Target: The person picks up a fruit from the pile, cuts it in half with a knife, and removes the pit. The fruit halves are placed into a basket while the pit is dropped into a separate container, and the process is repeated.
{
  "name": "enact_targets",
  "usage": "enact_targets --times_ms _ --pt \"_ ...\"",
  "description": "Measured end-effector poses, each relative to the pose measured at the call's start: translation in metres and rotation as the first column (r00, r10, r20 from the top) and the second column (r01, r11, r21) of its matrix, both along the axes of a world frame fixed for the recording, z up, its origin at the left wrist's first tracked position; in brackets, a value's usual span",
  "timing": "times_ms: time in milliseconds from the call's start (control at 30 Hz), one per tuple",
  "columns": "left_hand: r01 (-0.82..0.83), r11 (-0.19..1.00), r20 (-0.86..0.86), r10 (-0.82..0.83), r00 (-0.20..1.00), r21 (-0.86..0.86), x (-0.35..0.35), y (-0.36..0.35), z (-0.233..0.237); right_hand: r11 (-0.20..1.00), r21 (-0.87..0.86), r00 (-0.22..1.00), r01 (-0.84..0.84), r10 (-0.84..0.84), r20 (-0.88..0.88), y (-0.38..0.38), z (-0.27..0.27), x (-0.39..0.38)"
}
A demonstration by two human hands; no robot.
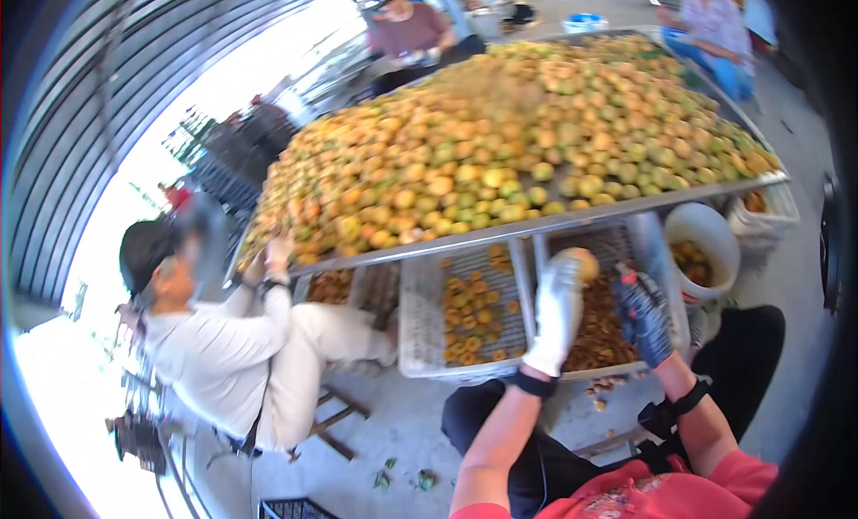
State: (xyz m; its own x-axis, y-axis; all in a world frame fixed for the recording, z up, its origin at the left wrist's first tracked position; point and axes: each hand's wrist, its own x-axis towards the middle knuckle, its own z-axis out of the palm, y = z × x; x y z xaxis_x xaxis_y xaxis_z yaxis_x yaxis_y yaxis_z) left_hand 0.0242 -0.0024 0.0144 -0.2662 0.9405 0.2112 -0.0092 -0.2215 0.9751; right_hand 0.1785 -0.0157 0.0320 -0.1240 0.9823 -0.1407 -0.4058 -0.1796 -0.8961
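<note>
My left hand [559, 313], in a white glove, holds a round orange-yellow fruit [586, 265] at its fingertips. To its right, my right hand [643, 315], in a dark grey glove, has its fingers closed around a small tool with a red part [626, 275]; the rest of the tool is blurred. Both hands are over a crate of brown scraps [599, 336], below the metal rim [536, 226] of a large table heaped with orange and green fruit [429, 162].
A white crate [420, 327] with trimmed fruit stands left of my hands, and a white bucket [712, 242] with fruit stands right. A seated co-worker [214, 340] reaches to the table at left. Two more people [411, 32] [715, 37] sit beyond it.
</note>
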Motion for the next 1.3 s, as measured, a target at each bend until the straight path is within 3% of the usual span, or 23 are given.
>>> enact_targets --times_ms 67,133,200,267,400,500,533,600,633,667,733,767,800,867,900,933,1033,1067,1100,1133,1200,1267,1300 --pt "0.009 0.997 -0.319 0.018 0.948 0.083 0.016 -0.003 -0.007 0.995 -0.038 0.995 -0.089 0.09 0.032 0.015 0.008 -0.003" --pt "-0.031 0.985 -0.324 0.085 0.942 0.169 0.024 -0.015 0.008 0.994 0.107 0.995 0.021 -0.01 -0.102 0.032 -0.022 -0.026" --pt "-0.086 0.995 -0.405 0.095 0.909 0.04 0.018 -0.022 0.014 0.993 0.117 0.995 -0.015 0.027 -0.096 0.032 -0.025 -0.036" --pt "-0.217 0.96 -0.501 0.279 0.819 0.178 0.017 -0.024 0.012 0.991 0.129 0.994 -0.031 0.044 -0.098 0.031 -0.028 -0.045" --pt "-0.186 0.974 -0.169 0.163 0.972 -0.126 0.012 -0.026 0.018 0.923 0.369 0.971 0.111 -0.179 0.156 0.026 -0.024 -0.064" --pt "-0.247 0.967 -0.149 0.255 0.956 0.067 0.01 -0.023 0.003 0.84 0.542 0.866 -0.016 -0.259 0.428 0.023 -0.004 -0.065" --pt "-0.282 0.933 -0.361 0.349 0.865 0.225 0.005 -0.021 -0.006 0.813 0.582 0.88 0.015 -0.287 0.379 0.024 -0.01 -0.069" --pt "-0.192 0.976 0.054 0.187 0.981 0.1 0.002 -0.015 -0.032 0.613 0.787 0.728 -0.064 -0.511 0.457 0.028 -0.012 -0.066" --pt "-0.074 0.996 0.44 0.092 0.893 -0.058 0.003 -0.016 -0.029 0.584 0.795 0.663 -0.165 -0.531 0.528 0.025 0.001 -0.063" --pt "0.1 0.979 0.758 0.07 0.648 -0.176 0.0 -0.016 -0.023 0.568 0.779 0.59 -0.267 -0.543 0.598 0.028 0.001 -0.06" --pt "0.209 0.913 0.803 0.179 0.569 -0.351 0.009 -0.016 0.03 0.554 0.811 0.731 -0.189 -0.471 0.493 0.036 -0.001 -0.056" --pt "0.271 0.929 0.796 0.041 0.603 -0.253 -0.002 -0.017 0.021 0.797 0.601 0.916 -0.058 -0.196 0.349 0.036 0.002 -0.055" --pt "0.328 0.933 0.773 -0.096 0.627 -0.15 -0.01 -0.019 0.012 0.927 0.374 0.992 -0.017 -0.032 0.125 0.042 0.001 -0.055" --pt "0.339 0.933 0.814 -0.105 0.571 -0.118 -0.006 -0.02 0.029 0.825 0.549 0.986 0.135 -0.164 0.004 0.05 -0.012 -0.053" --pt "0.35 0.932 0.82 -0.13 0.557 -0.089 -0.011 -0.021 0.026 0.972 0.229 0.966 0.058 0.004 -0.259 0.044 -0.012 -0.052" --pt "0.34 0.935 0.83 -0.106 0.547 -0.105 -0.012 -0.024 0.032 0.71 0.695 0.85 -0.115 -0.291 0.439 0.042 -0.009 -0.038" --pt "0.297 0.947 0.825 -0.069 0.56 -0.123 -0.022 -0.03 0.03 0.549 0.825 0.766 -0.133 -0.471 0.437 0.041 -0.011 -0.038" --pt "0.339 0.941 0.821 -0.172 0.545 -0.028 -0.033 -0.034 0.022 0.548 0.825 0.764 -0.137 -0.472 0.44 0.038 -0.012 -0.042" --pt "0.296 0.955 0.829 -0.15 0.539 -0.019 -0.046 -0.038 0.015 0.859 0.508 0.965 -0.062 -0.078 0.249 0.036 -0.013 -0.045" --pt "0.252 0.968 0.837 -0.13 0.531 -0.01 -0.058 -0.039 0.012 0.979 0.093 0.969 -0.182 0.195 -0.15 0.037 -0.014 -0.047" --pt "-0.129 0.957 0.709 0.281 0.647 -0.261 -0.073 -0.043 0.026 0.946 0.219 0.966 -0.241 0.255 -0.035 0.039 -0.014 -0.049" --pt "-0.213 0.9 0.628 0.42 0.655 -0.38 -0.106 -0.045 -0.016 0.981 0.1 0.981 -0.168 0.156 0.118 0.028 0.011 -0.054" --pt "-0.14 0.961 0.444 0.236 0.864 -0.239 -0.123 -0.046 -0.054 0.812 0.583 0.997 0.039 -0.071 0.032 0.036 -0.011 -0.073"
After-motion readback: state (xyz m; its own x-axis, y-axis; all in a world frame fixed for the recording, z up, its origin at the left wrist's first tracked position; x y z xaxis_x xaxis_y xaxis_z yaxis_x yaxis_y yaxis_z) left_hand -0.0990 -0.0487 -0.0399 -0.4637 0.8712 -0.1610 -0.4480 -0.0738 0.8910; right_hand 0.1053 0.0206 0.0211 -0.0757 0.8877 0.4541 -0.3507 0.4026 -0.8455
